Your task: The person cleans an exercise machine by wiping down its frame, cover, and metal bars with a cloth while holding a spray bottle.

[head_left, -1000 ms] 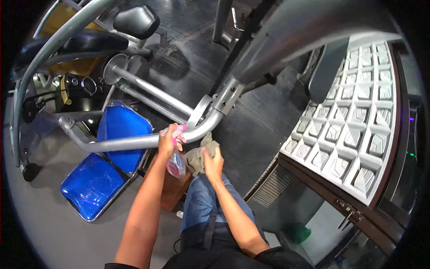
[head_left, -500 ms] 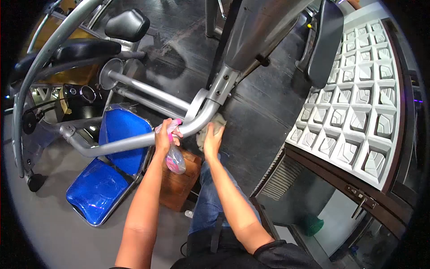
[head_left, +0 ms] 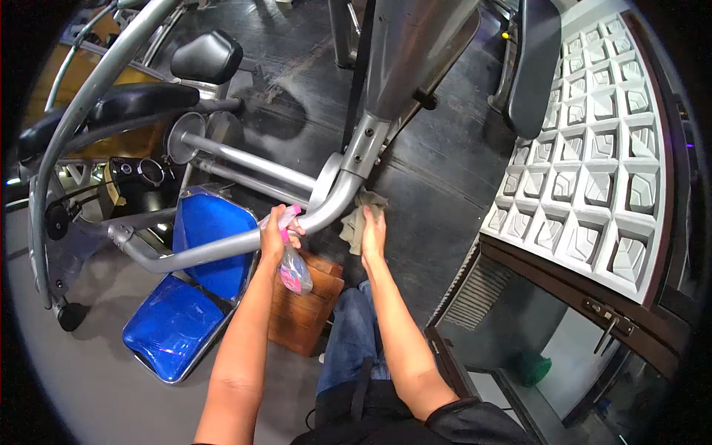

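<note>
My left hand (head_left: 274, 236) is closed round the neck of a clear spray bottle (head_left: 296, 271) with a pink trigger head. That hand sits against the bent silver tube (head_left: 215, 249) of a gym machine. In my right hand (head_left: 373, 236) is a greyish-beige cloth (head_left: 353, 227), bunched up and hanging down on the left side of the fingers. The cloth is just right of the tube's bend; whether it touches the metal I cannot tell. Some of my right fingers are hidden behind the cloth.
A blue folding chair (head_left: 174, 326) stands at the left under the tube. Below my hands is a brown wooden box (head_left: 304, 315). A white patterned panel (head_left: 593, 178) and a brown door frame (head_left: 564, 278) line the right side. Black padded seats (head_left: 208, 58) stand beyond.
My right hand and the cloth have moved right, slightly away from the tube, and more of the cloth shows. The left hand keeps its grip on the bottle. The view has shifted slightly.
</note>
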A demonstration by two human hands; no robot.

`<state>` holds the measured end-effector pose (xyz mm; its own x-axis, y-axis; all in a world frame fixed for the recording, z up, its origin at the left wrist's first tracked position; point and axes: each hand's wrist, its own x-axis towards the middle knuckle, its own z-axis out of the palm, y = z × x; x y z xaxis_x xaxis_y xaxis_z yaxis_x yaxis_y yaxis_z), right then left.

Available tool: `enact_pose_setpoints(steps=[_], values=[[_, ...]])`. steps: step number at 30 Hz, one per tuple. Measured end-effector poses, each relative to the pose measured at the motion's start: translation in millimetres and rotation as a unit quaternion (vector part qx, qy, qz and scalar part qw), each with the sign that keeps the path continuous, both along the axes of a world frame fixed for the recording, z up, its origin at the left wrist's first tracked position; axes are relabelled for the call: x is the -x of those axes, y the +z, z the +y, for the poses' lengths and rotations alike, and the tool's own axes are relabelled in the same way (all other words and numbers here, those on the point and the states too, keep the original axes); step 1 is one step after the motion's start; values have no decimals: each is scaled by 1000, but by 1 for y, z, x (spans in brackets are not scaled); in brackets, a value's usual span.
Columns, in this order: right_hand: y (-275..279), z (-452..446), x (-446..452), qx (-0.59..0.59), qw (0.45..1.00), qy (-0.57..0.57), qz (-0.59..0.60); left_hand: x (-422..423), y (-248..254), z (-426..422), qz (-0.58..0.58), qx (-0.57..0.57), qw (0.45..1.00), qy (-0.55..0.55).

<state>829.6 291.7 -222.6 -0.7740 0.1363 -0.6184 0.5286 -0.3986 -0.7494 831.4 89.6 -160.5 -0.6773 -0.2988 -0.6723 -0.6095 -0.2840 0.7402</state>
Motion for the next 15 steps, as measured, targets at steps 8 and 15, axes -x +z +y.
enact_pose_setpoints(steps=[8, 15], values=[[27, -80, -68, -129, 988, 82, 7, -4, -7, -2, -3, 8, 1000, 5], [31, -18, -82, -81, 986, 129, 62, 0, -16, -5, 46, -33, 998, -12]])
